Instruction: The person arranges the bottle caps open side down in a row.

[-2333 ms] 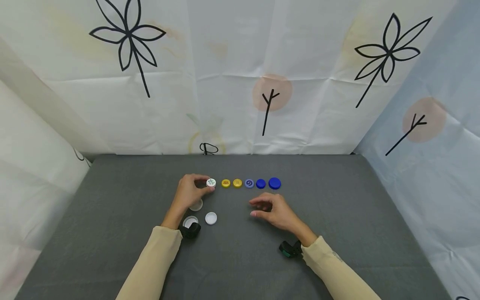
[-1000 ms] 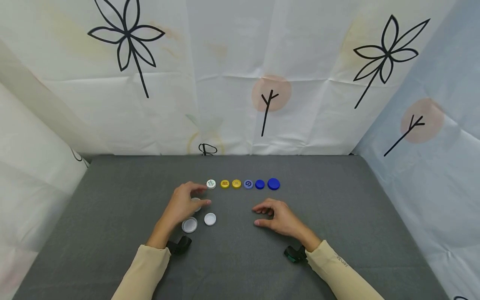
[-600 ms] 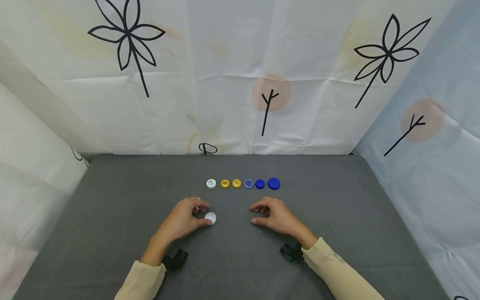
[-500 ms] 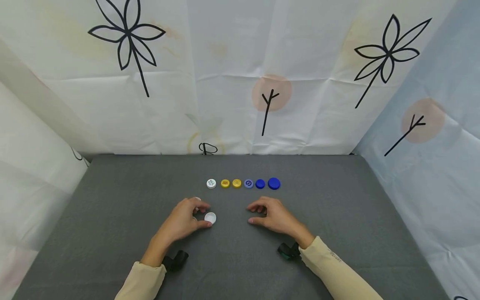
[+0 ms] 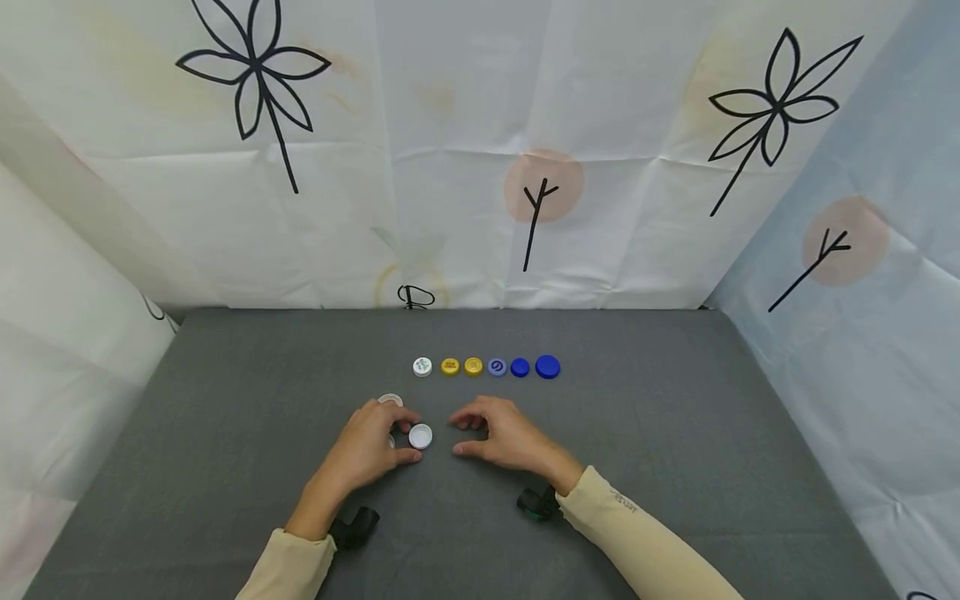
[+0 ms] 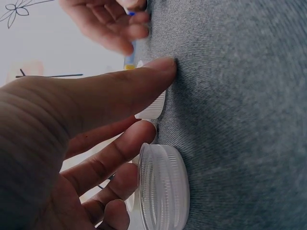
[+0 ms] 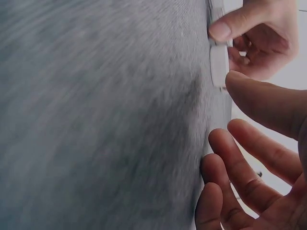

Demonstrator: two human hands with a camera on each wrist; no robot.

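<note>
An upturned white bottle cap (image 5: 421, 436) lies on the grey cloth, its ribbed side also showing behind the thumb in the left wrist view. My left hand (image 5: 366, 446) is beside it, thumb and fingertips spread either side of its near edge without pinching. My right hand (image 5: 504, 435) hovers low to the cap's right, thumb and fingers parted with nothing between them. A clear-white ribbed lid (image 6: 168, 187) sits under the left fingers, mostly hidden by that hand in the head view. Another white cap (image 5: 391, 400) shows just beyond the left knuckles.
A row of caps runs farther back: a white printed cap (image 5: 422, 367), two yellow caps (image 5: 473, 367), a light blue cap (image 5: 497, 367), a blue cap (image 5: 520, 367) and a larger blue cap (image 5: 547, 367). White patterned cloth walls (image 5: 450, 208) bound the table (image 5: 660, 400).
The left hand let go of the white printed cap at the row's left end and came down toward the upturned white cap. More recently the right hand moved left toward that cap.
</note>
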